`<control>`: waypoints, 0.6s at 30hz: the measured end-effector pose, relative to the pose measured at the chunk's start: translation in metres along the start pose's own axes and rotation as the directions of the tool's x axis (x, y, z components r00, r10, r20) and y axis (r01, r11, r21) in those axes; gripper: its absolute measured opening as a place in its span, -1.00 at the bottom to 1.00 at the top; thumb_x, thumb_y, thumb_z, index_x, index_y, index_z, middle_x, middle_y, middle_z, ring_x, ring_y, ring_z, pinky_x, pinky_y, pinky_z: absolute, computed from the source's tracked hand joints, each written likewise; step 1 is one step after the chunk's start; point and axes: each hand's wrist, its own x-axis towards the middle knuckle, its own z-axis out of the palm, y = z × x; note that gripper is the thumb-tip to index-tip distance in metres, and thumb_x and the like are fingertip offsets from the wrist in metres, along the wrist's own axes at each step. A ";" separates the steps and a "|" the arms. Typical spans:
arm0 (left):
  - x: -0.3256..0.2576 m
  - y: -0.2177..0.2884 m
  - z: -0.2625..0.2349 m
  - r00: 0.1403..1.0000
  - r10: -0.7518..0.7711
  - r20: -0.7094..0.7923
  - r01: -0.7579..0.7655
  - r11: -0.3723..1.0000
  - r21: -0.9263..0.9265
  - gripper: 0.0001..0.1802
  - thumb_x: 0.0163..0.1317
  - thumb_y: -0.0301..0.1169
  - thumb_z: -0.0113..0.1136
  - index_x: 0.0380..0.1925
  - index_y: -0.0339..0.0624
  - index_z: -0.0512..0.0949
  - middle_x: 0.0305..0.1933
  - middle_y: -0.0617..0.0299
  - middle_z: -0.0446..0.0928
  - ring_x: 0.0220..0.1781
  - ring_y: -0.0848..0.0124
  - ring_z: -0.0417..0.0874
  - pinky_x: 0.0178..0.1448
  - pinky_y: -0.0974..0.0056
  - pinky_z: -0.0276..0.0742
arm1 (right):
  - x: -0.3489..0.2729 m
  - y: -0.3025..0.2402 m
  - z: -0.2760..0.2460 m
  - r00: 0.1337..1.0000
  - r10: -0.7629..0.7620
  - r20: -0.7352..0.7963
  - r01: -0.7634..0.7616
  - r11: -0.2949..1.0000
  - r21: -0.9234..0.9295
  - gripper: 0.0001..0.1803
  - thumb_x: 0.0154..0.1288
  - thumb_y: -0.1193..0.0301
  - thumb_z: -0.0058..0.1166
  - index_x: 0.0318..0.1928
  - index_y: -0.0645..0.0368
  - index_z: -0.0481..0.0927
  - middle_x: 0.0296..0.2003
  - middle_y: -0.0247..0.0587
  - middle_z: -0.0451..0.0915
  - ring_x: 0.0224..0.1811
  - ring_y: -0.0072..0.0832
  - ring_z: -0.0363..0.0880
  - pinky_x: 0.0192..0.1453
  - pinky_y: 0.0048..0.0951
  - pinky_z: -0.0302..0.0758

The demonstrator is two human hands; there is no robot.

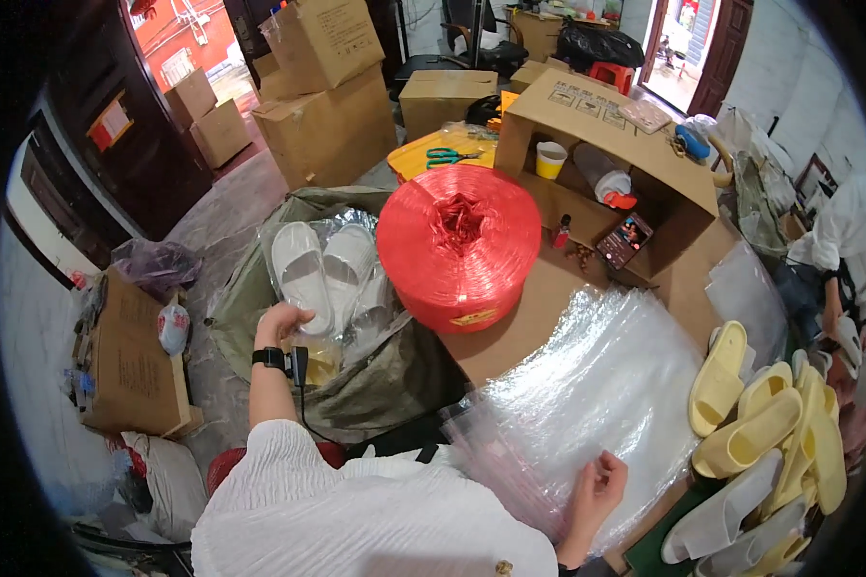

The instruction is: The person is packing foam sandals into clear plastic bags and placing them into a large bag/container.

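My left hand (282, 325) is at the lower left of the green woven sack (385, 370), its fingers closed at the heel end of a clear-bagged pair of white slippers (303, 264). More bagged slippers lie under and beside that pair, inside the sack's mouth. Over a stack of clear plastic bags (587, 375), my right hand (601, 484) hovers or rests with curled fingers; nothing shows in them. Right of the stack is a heap of loose yellow slippers (749, 433) and white slippers (722, 510).
A big roll of red plastic twine (457, 250) stands between sack and bags. Behind it are green-handled scissors (449, 156) and an open cardboard box (611, 125) holding a yellow-white cup (550, 160) and a phone (624, 240). At far right another person (842, 240) handles slippers.
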 end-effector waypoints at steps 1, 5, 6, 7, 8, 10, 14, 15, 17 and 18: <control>-0.007 0.011 0.023 0.998 -0.008 -0.057 0.012 0.996 0.084 -0.60 0.15 -0.37 0.42 -0.05 -0.33 0.61 -0.18 0.14 0.68 -0.21 0.19 0.66 -0.12 0.06 0.52 | -0.001 -0.002 -0.001 0.999 0.010 -0.030 -0.011 0.999 -0.034 -0.66 0.15 0.55 0.21 -0.02 0.26 0.56 -0.13 -0.17 0.54 -0.11 -0.35 0.49 -0.07 -0.38 0.43; 0.002 0.020 0.022 0.978 0.192 -0.077 -0.046 0.565 0.824 -0.64 0.16 -0.23 0.42 -0.29 -0.35 0.62 -0.29 0.08 0.62 -0.31 0.33 0.59 -0.30 0.13 0.46 | 0.003 0.002 0.002 0.994 -0.105 -0.029 0.103 0.993 -0.060 -0.68 0.14 0.51 0.23 -0.06 0.24 0.57 -0.15 -0.13 0.54 -0.10 -0.30 0.49 -0.07 -0.34 0.43; 0.013 0.003 0.000 0.969 0.176 -0.175 -0.015 0.747 0.665 -0.59 0.15 -0.25 0.40 -0.17 -0.38 0.59 -0.25 0.04 0.63 -0.26 0.28 0.62 -0.23 0.11 0.49 | 0.004 -0.006 0.004 0.990 -0.143 -0.004 0.141 0.984 -0.106 -0.69 0.14 0.50 0.24 -0.07 0.24 0.56 -0.15 -0.10 0.54 -0.10 -0.26 0.50 -0.06 -0.33 0.44; 0.022 -0.010 -0.013 0.956 0.134 -0.261 0.003 0.885 0.465 -0.53 0.15 -0.26 0.38 -0.06 -0.40 0.56 -0.22 0.00 0.65 -0.21 0.23 0.66 -0.17 0.08 0.53 | 0.004 -0.013 0.005 0.991 -0.131 -0.029 0.127 0.986 -0.110 -0.69 0.14 0.50 0.24 -0.07 0.24 0.56 -0.15 -0.10 0.54 -0.10 -0.26 0.50 -0.06 -0.33 0.44; 0.014 0.001 0.017 0.853 0.213 -0.477 0.139 0.787 0.600 -0.39 0.15 -0.25 0.39 0.10 -0.41 0.45 -0.10 -0.06 0.63 -0.08 0.15 0.65 -0.05 0.05 0.54 | 0.005 -0.016 0.003 0.991 -0.136 0.006 0.135 0.981 -0.137 -0.69 0.13 0.51 0.25 -0.07 0.25 0.56 -0.14 -0.09 0.54 -0.09 -0.24 0.50 -0.04 -0.32 0.45; -0.049 0.054 0.076 0.646 0.439 -0.624 0.298 0.608 0.736 -0.11 0.12 -0.18 0.41 0.35 -0.38 0.20 0.18 -0.21 0.48 0.19 0.06 0.55 0.20 -0.01 0.48 | 0.004 -0.022 -0.001 0.993 -0.117 0.033 0.120 0.985 -0.128 -0.66 0.10 0.52 0.27 -0.07 0.25 0.57 -0.13 -0.08 0.55 -0.03 -0.20 0.49 0.03 -0.29 0.46; -0.152 0.116 0.139 0.241 0.952 -0.188 -0.397 0.273 0.876 -0.28 0.17 -0.31 0.34 0.32 -0.29 0.33 0.39 -0.17 0.34 0.42 -0.02 0.35 0.43 -0.03 0.30 | 0.000 -0.015 -0.001 0.980 -0.176 0.092 0.189 0.969 -0.157 -0.62 0.08 0.52 0.29 -0.04 0.26 0.57 -0.05 -0.03 0.53 0.06 -0.12 0.46 0.13 -0.22 0.47; -0.188 0.133 0.172 0.218 0.972 -0.083 -0.612 0.203 0.765 -0.36 0.18 -0.35 0.32 0.27 -0.26 0.40 0.38 -0.13 0.36 0.41 -0.03 0.36 0.44 -0.02 0.28 | -0.001 -0.016 -0.003 0.984 -0.166 0.070 0.176 0.969 -0.173 -0.62 0.08 0.52 0.29 -0.04 0.26 0.57 -0.05 -0.03 0.53 0.06 -0.12 0.46 0.13 -0.22 0.47; -0.234 0.149 0.238 0.103 0.973 0.207 -0.908 0.007 0.418 -0.48 0.17 -0.39 0.30 0.18 -0.19 0.52 0.36 -0.09 0.39 0.41 -0.02 0.37 0.46 -0.01 0.25 | -0.003 -0.014 -0.009 0.985 -0.163 0.060 0.169 0.978 -0.124 -0.60 0.08 0.50 0.30 -0.02 0.26 0.57 -0.02 -0.01 0.52 0.07 -0.08 0.45 0.16 -0.22 0.46; -0.249 0.152 0.262 -0.022 0.910 0.414 -0.927 -0.174 0.333 -0.48 0.17 -0.39 0.30 0.17 -0.19 0.53 0.36 -0.09 0.40 0.41 -0.03 0.37 0.45 0.00 0.28 | -0.006 -0.005 -0.010 0.986 -0.161 0.047 0.167 0.973 -0.161 -0.57 0.10 0.48 0.31 0.01 0.26 0.55 0.00 0.01 0.52 0.08 -0.07 0.46 0.20 -0.20 0.45</control>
